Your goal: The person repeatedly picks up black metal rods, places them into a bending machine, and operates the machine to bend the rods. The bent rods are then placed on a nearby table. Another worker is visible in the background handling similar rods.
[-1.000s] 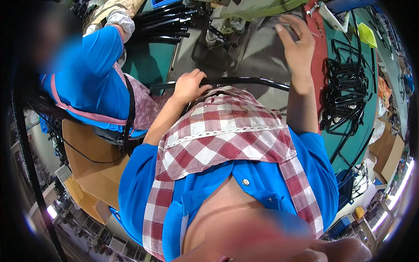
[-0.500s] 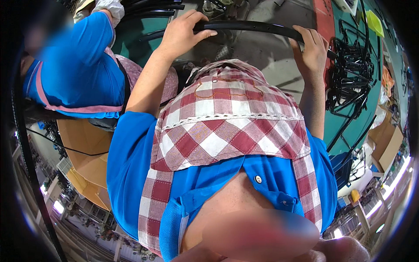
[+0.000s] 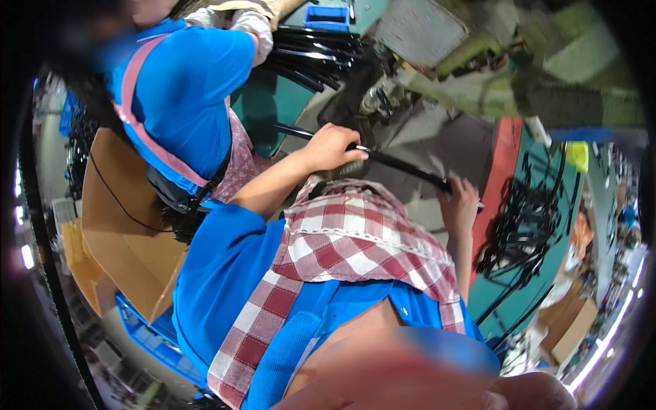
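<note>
A long black tube (image 3: pixel 403 165), slightly curved and glossy, spans the space in front of my checked apron. My left hand (image 3: pixel 335 147) is wrapped round it left of its middle, and the left end sticks out past the hand toward the green table on that side. Near the right end, my right hand (image 3: pixel 462 198) grips the same tube. It slopes down from left to right, and a short end shows beyond my right fingers. More black tubes (image 3: pixel 318 51) lie in a bundle on the green table at the far left.
A co-worker in a blue shirt (image 3: pixel 181 89) stands close on my left. Tangled black metal frames (image 3: pixel 523 222) cover the green table at right, behind a red edge (image 3: pixel 497 164). Pale green machinery (image 3: pixel 471 92) stands ahead. An open cardboard box (image 3: pixel 126 219) sits behind left.
My view has swung, bringing the machine and tube bundle further into sight. The tube now slants down to the right instead of lying nearly level; both hands still hold it.
</note>
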### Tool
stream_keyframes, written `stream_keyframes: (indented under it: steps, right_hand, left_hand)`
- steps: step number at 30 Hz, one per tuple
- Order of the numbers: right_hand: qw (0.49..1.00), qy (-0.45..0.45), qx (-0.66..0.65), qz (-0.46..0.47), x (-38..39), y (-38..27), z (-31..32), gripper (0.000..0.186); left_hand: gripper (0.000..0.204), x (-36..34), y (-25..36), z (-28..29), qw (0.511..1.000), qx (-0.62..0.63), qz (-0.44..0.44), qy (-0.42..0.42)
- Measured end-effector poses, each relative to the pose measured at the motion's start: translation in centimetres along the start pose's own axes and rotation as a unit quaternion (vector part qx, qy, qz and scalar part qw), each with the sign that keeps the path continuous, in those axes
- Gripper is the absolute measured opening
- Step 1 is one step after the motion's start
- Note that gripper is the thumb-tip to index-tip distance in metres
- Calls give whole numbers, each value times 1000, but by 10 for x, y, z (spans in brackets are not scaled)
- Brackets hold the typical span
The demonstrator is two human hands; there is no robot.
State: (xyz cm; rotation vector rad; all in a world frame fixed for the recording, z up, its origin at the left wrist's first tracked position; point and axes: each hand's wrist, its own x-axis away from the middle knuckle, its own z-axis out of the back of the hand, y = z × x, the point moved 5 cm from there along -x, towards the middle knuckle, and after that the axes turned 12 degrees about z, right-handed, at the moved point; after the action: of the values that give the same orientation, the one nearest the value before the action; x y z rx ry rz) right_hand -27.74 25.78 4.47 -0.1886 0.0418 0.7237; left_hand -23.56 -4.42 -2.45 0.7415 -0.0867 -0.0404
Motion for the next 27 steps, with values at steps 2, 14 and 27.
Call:
stream_keyframes:
  steps: [2, 14, 27]
  right_hand:
    - [997, -14, -56, -42, 9, 10, -13, 28]
    - [907, -128, -401, -24, -8, -26, -81, 37]
    - [760, -51, -640, -99, -116, -69, -69, 26]
  left_hand:
    - [36, 3, -4, 1, 1000, -17, 2, 19]
    - [34, 26, -7, 44, 952, 23, 49, 302]
    - [17, 37, -9, -1, 976, 114, 57, 175]
